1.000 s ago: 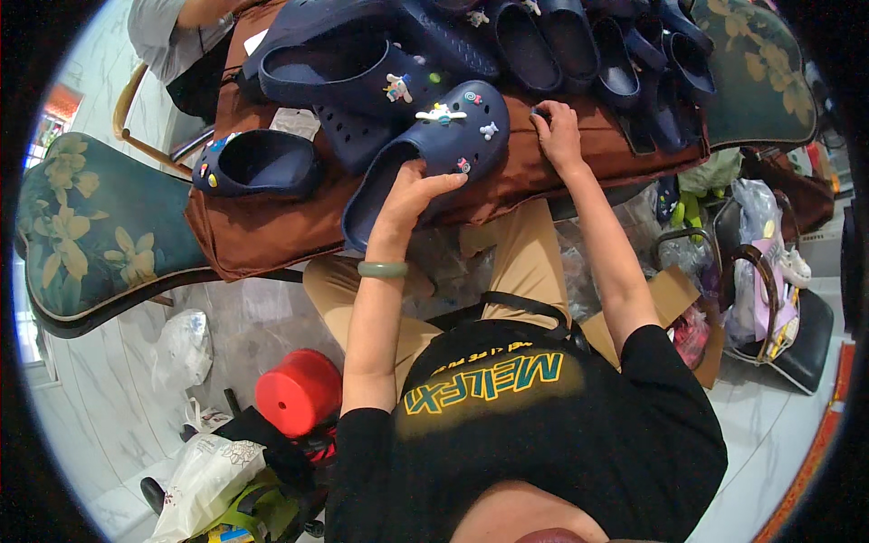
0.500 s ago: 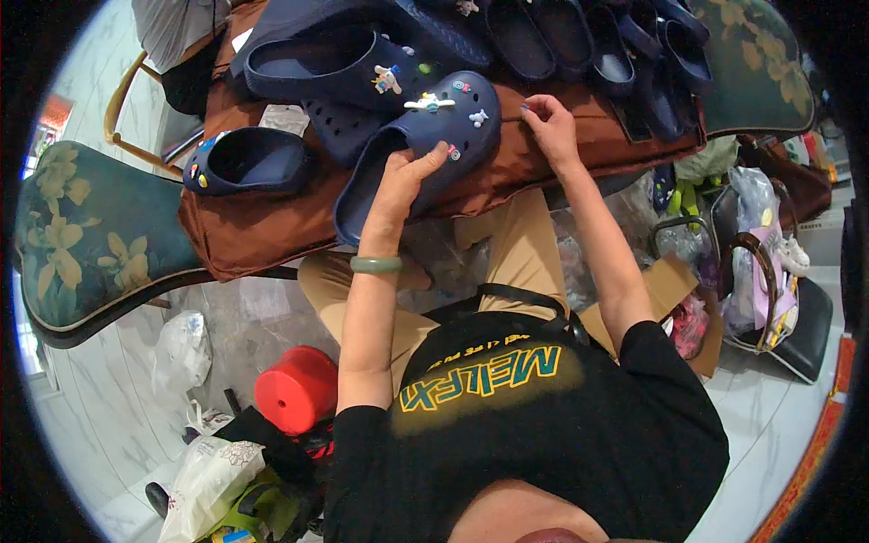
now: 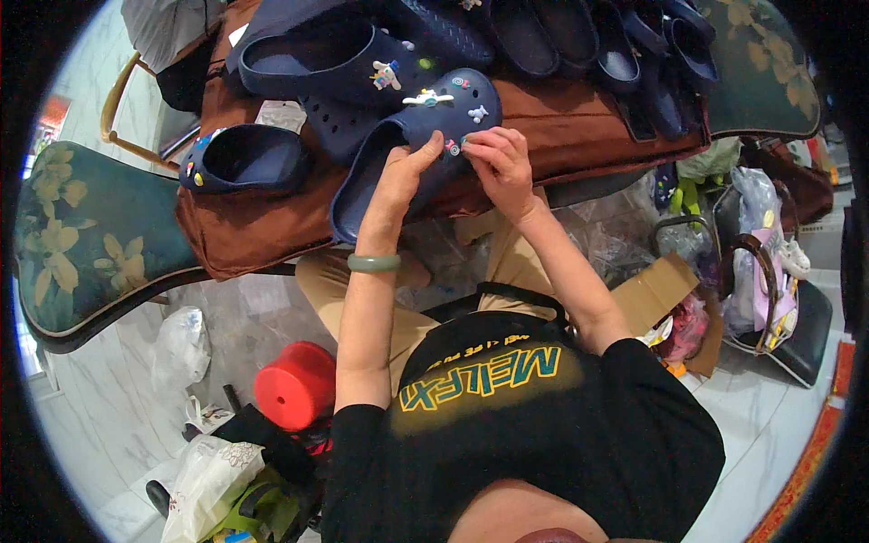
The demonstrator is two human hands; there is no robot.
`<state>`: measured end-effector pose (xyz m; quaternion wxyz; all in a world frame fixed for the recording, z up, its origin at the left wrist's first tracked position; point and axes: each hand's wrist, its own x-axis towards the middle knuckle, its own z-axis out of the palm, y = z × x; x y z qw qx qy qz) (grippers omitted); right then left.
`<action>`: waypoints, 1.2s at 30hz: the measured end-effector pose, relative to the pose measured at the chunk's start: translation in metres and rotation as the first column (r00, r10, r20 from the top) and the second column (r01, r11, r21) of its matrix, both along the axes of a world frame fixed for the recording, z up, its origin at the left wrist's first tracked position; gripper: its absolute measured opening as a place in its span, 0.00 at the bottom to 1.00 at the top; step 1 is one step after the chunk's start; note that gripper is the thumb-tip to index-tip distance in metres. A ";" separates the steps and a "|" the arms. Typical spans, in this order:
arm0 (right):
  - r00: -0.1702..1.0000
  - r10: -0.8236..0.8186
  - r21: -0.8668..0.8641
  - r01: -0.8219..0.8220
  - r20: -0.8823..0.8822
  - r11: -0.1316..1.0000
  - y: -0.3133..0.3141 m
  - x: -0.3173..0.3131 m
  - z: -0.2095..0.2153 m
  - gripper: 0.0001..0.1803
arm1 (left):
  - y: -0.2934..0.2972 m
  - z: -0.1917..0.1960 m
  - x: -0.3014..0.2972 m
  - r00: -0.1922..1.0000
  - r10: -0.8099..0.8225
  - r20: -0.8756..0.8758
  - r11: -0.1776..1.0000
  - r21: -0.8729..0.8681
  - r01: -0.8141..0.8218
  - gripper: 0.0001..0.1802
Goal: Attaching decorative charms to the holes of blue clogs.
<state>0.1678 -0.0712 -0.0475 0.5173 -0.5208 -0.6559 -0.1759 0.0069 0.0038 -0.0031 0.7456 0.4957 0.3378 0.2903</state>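
A navy clog [image 3: 380, 172] with several small charms on its holed toe lies tilted over the table's near edge. My left hand [image 3: 403, 185], with a green bangle on its wrist, grips the clog's side, thumb on top of the upper. Beside a round swirl charm [image 3: 453, 147], my right hand [image 3: 502, 167] is at the clog's right flank, thumb and forefinger pinched together. Something tiny may be between those fingertips, too small to name. Behind the held clog lies a larger navy clog [image 3: 308, 59] with charms. Another decorated clog [image 3: 249, 158] sits at the left.
A brown cloth [image 3: 258, 231] covers the table, and more navy clogs [image 3: 625, 54] crowd its far right. A red stool [image 3: 296, 386] stands on the floor at the left, near plastic bags [image 3: 208, 480]. Right of me are a cardboard box [image 3: 665, 285] and a loaded chair [image 3: 797, 335].
My right hand has moved left and slightly down, from above the cloth to the clog's side, still pinched. My left hand and the clog have barely moved.
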 end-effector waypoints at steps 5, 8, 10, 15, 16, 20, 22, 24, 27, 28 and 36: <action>0.958 -0.072 -0.068 0.094 0.278 0.993 -0.011 0.008 0.013 0.17 | 0.002 0.003 0.001 0.996 -0.005 0.090 1.000 0.007 0.004 0.20; 0.885 -0.093 -0.127 0.169 0.456 0.977 -0.024 0.009 0.020 0.19 | 0.004 0.006 0.002 0.998 -0.055 0.004 0.997 0.061 0.055 0.19; 0.794 -0.062 -0.200 0.226 0.604 0.953 -0.031 0.016 0.020 0.22 | -0.001 0.007 0.007 0.999 -0.045 0.025 0.994 0.102 0.042 0.19; 0.619 0.082 -0.244 0.180 0.781 0.953 -0.028 0.009 0.039 0.26 | -0.002 0.005 0.001 0.997 -0.011 0.071 0.996 0.085 0.005 0.17; 0.588 0.109 -0.258 0.175 0.801 0.950 -0.026 0.010 0.041 0.25 | -0.002 0.004 0.002 0.995 0.003 0.098 0.998 0.059 -0.009 0.17; 0.649 0.183 -0.322 0.101 0.738 0.941 -0.025 0.010 0.043 0.20 | 0.002 -0.003 0.001 0.996 -0.057 0.061 0.992 0.117 0.050 0.17; 0.781 0.142 -0.331 0.087 0.608 0.939 -0.026 0.008 0.035 0.20 | 0.002 -0.004 0.005 0.995 -0.020 0.101 0.992 0.124 0.007 0.18; 0.852 0.138 -0.313 0.032 0.505 0.949 -0.027 0.013 0.023 0.20 | 0.003 0.004 0.008 0.996 -0.045 0.079 0.995 0.090 0.038 0.19; 0.972 0.204 -0.330 -0.156 0.116 0.931 -0.029 0.013 0.007 0.23 | 0.000 0.008 0.003 0.994 -0.067 0.084 0.988 0.143 0.054 0.15; 0.971 0.211 -0.307 -0.168 0.114 0.937 -0.030 0.009 0.007 0.23 | 0.000 0.006 0.002 0.988 -0.091 0.122 0.986 0.153 0.072 0.16; 0.899 0.084 -0.174 -0.174 -0.430 0.969 -0.059 -0.008 -0.015 0.21 | -0.016 0.014 0.004 0.998 -0.047 0.045 0.990 0.136 0.041 0.18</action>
